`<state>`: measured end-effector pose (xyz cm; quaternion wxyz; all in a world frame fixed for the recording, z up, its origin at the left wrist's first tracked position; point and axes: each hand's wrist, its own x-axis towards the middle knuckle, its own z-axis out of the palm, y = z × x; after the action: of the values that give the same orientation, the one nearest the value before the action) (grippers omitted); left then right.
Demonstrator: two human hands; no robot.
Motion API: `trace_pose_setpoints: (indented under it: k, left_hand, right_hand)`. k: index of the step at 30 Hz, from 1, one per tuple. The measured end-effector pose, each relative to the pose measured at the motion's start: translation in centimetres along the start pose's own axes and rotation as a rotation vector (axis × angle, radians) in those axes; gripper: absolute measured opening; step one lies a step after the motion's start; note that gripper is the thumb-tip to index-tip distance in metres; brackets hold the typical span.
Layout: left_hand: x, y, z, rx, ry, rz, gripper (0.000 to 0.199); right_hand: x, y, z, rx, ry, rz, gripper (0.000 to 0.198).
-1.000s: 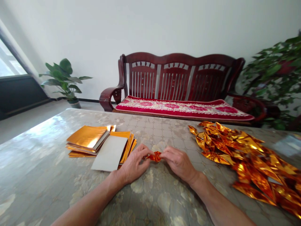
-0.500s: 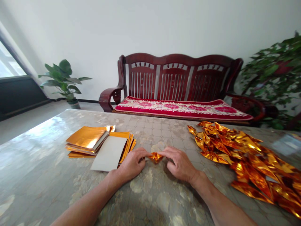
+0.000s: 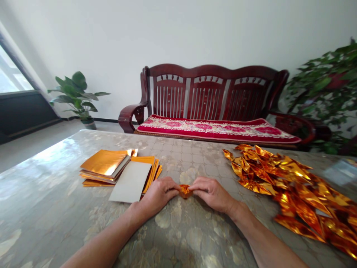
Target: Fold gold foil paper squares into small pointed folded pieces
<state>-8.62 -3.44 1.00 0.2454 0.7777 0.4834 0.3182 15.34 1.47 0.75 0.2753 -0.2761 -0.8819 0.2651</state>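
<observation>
A small folded piece of shiny gold foil paper (image 3: 184, 190) is held between my two hands, low over the table. My left hand (image 3: 161, 191) pinches its left end between thumb and fingers. At the right end, my right hand (image 3: 213, 192) grips it the same way. Left of my left hand lie a stack of gold foil sheets (image 3: 103, 163) and a fanned second stack, topped by a sheet with its pale grey back (image 3: 129, 182) up. A heap of folded gold foil pieces (image 3: 292, 186) spreads to the right of my right hand.
The table (image 3: 178, 242) has a patterned, glossy cover. Behind it stands a dark red wooden bench (image 3: 208, 89) with a red floral seat cover (image 3: 217, 128). Potted plants (image 3: 79, 96) flank the bench. A clear plastic packet (image 3: 340, 172) lies at the far right.
My thumbs have closed against my fingers on the ends of the foil piece. Both hands have come slightly closer together, and the piece looks narrower between them.
</observation>
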Motion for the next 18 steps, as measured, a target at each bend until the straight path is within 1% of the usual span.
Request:
trace_pose_setpoints:
  k: [3,6,11,18]
  left_hand:
    - [-0.2,0.2,0.2,0.045,-0.003,0.027,0.013]
    - [-0.4,0.6,0.5,0.047,-0.016,0.037,0.013]
    - [-0.6,1.0,0.8,0.029,-0.020,0.032,0.014]
    - [-0.4,1.1,1.2,0.130,0.108,-0.037,0.016]
  right_hand:
    - [0.1,-0.5,0.0,0.007,-0.018,0.004,0.017]
    - [0.1,-1.1,0.1,-0.007,-0.026,0.010,0.014]
    - [0.0,-1.5,0.5,-0.074,0.011,0.014,0.015]
    - [0.1,-2.0,0.5,-0.045,0.032,0.048,0.020]
